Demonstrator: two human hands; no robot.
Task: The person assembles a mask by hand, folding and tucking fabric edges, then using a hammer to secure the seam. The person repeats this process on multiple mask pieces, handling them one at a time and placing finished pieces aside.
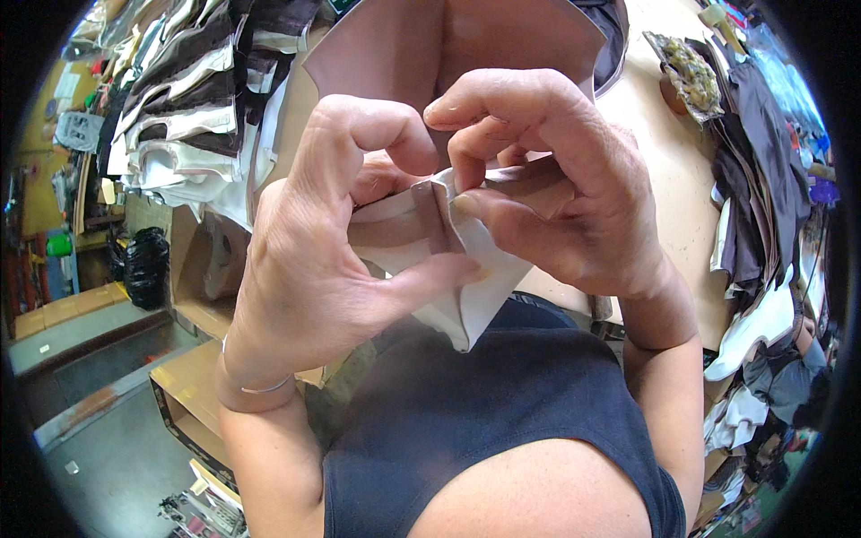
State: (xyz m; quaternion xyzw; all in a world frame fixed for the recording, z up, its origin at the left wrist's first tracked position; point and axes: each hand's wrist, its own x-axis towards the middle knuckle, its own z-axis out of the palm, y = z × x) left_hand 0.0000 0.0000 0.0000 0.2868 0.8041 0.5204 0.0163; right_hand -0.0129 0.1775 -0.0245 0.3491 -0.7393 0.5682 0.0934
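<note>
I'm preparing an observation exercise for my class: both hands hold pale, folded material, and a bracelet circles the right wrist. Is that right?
Not quite: the head view shows the bracelet on the left wrist, not the right. The left hand and right hand do both hold pale, folded material.

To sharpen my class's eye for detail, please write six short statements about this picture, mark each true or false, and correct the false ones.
1. The left hand and right hand both touch the pale piece. True.
2. A thin bracelet circles the right wrist. False: it is on the left wrist.
3. The pale piece narrows to a pointed lower corner. True.
4. The person's top is bright yellow. False: it is dark.
5. Dark pieces lie on the picture's right side. True.
6. The black bag is at the right. False: it is at the left.
</note>
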